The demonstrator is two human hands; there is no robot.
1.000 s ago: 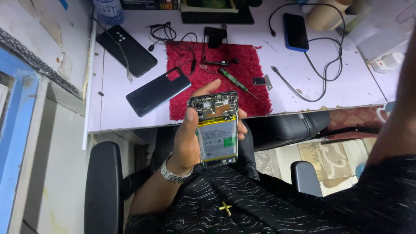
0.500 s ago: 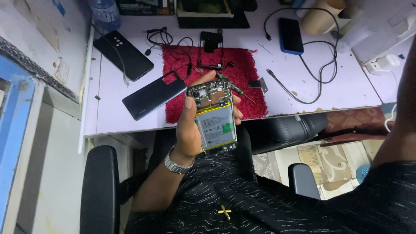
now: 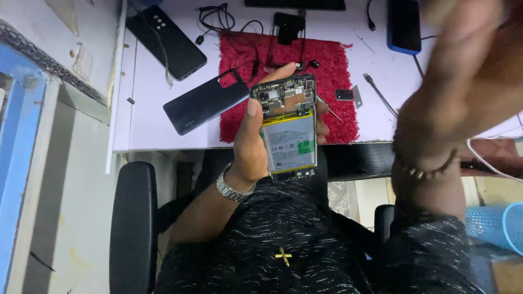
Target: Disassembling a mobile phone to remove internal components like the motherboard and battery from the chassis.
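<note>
Left hand (image 3: 251, 152) gripping opened phone (image 3: 287, 128) (back off, battery showing), thumb at its 9 o'clock edge, fingers (image 3: 321, 128) wrapping 3 o'clock side, above table (image 3: 144, 117) edge, right hand (image 3: 463, 81) raised at 3 o'clock, blurred, grip unreadable

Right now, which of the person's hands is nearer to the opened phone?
Left. The left hand holds the opened phone, fingers wrapped round its edges. The right hand is raised off to the right, blurred, apart from it.

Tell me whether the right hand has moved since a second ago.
Yes. The right hand has risen into view, now blurred over the desk's right side, where earlier only the forearm edged the frame.
</note>
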